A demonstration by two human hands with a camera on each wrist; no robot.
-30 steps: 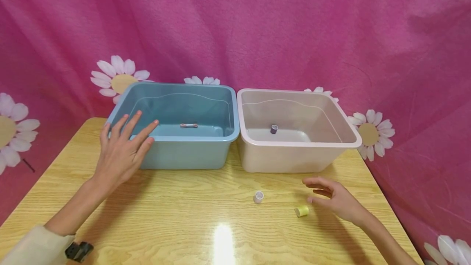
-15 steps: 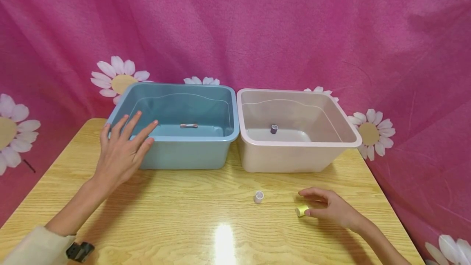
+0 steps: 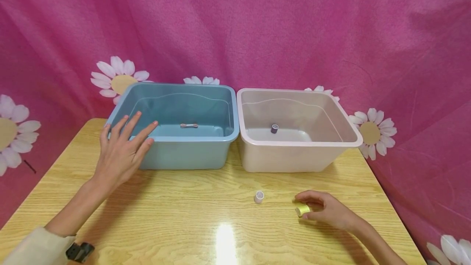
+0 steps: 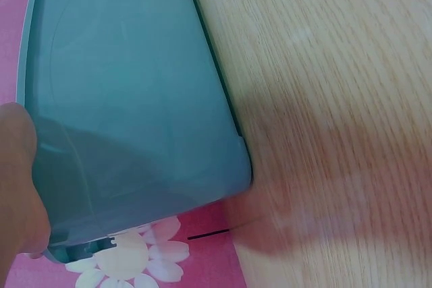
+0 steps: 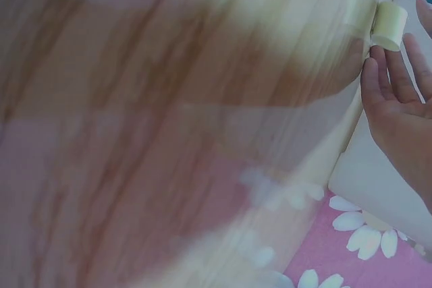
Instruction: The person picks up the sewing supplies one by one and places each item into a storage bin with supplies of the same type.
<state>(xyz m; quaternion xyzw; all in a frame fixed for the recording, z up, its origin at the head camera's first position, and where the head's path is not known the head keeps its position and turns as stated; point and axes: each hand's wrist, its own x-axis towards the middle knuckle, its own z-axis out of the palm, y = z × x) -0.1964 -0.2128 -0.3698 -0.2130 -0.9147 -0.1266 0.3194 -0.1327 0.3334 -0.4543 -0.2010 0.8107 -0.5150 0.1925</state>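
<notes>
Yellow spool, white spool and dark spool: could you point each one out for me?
Yellow spool (image 3: 303,209): head view, on its yellow side.
White spool (image 3: 259,196): head view, on its round end.
Dark spool (image 3: 274,130): head view, on its side, just below the round end.

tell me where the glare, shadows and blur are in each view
Head: bright glare patch on the table at the bottom edge, soft shadows beside the left arm and right arm. Left wrist: darker shading on the lower part of the blue tub and on the table. Right wrist: table blurred and streaky, with hazy reflections of the flowered cloth.
</notes>
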